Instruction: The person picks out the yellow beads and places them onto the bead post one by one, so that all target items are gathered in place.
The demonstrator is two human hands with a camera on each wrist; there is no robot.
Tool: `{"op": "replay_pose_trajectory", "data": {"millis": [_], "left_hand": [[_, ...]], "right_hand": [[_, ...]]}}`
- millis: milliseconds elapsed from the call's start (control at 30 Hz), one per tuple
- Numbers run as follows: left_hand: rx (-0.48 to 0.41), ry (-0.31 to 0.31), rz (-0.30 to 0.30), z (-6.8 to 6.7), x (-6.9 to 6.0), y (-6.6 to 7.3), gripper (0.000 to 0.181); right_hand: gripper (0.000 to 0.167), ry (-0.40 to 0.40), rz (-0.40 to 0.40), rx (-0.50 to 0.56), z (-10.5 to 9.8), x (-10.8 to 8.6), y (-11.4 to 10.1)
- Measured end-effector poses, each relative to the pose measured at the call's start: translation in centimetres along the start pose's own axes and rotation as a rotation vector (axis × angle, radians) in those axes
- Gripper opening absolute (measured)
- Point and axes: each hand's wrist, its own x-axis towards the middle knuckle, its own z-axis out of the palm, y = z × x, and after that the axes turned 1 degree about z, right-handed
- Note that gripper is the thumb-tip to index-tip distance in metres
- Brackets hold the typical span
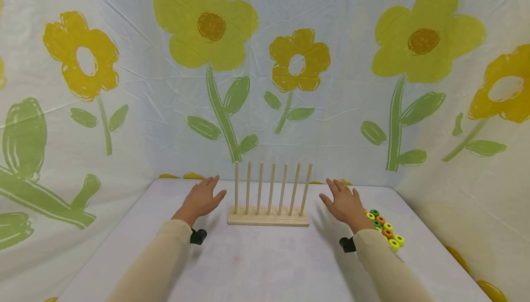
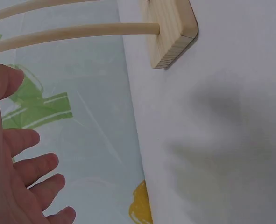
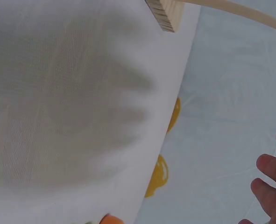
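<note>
A wooden peg rack (image 1: 268, 219) with several upright dowels stands at the middle of the table, its pegs bare. To its left my left hand (image 1: 201, 199) hovers above the table, fingers spread, holding nothing. My right hand (image 1: 344, 203) hovers likewise to the right of the rack, apart from it. Just beyond that wrist lies a cluster of beads (image 1: 387, 233) in green, yellow and orange, partly hidden by the hand and sleeve. In the left wrist view the fingers (image 2: 37, 169) are spread beside the rack's end (image 2: 175, 37). The right wrist view catches only some fingertips (image 3: 271, 168) and an orange bead (image 3: 111, 219).
A pale cloth covers the table (image 1: 265, 265). Behind and on both sides hangs a white curtain (image 1: 331, 150) printed with yellow flowers. Each wrist wears a small black device, such as the left one (image 1: 198, 236). Hand shadows fall on the tabletop.
</note>
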Motion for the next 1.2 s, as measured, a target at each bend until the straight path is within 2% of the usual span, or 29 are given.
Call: {"op": "replay_pose_trajectory", "data": {"millis": [300, 633, 933, 1200], "left_hand": [[-0.096, -0.023, 0.012, 0.9, -0.2, 0.1, 0.073], [-0.192, -0.05, 0.0, 2.2, -0.4, 0.0, 0.074], [-0.222, -0.046, -0.03, 3.3, -0.5, 0.0, 0.073], [-0.235, -0.058, -0.016, 4.5, -0.5, 0.0, 0.074]], "right_hand": [[0.068, -0.019, 0.015, 0.053, 0.2, -0.3, 0.2], [0.066, 0.02, -0.007, 0.074, -0.3, -1.5, 0.4], [0.068, 0.015, -0.008, 0.074, -0.6, -2.3, 1.1], [0.067, -0.003, -0.009, 0.091, -0.3, -3.0, 2.6]]}}
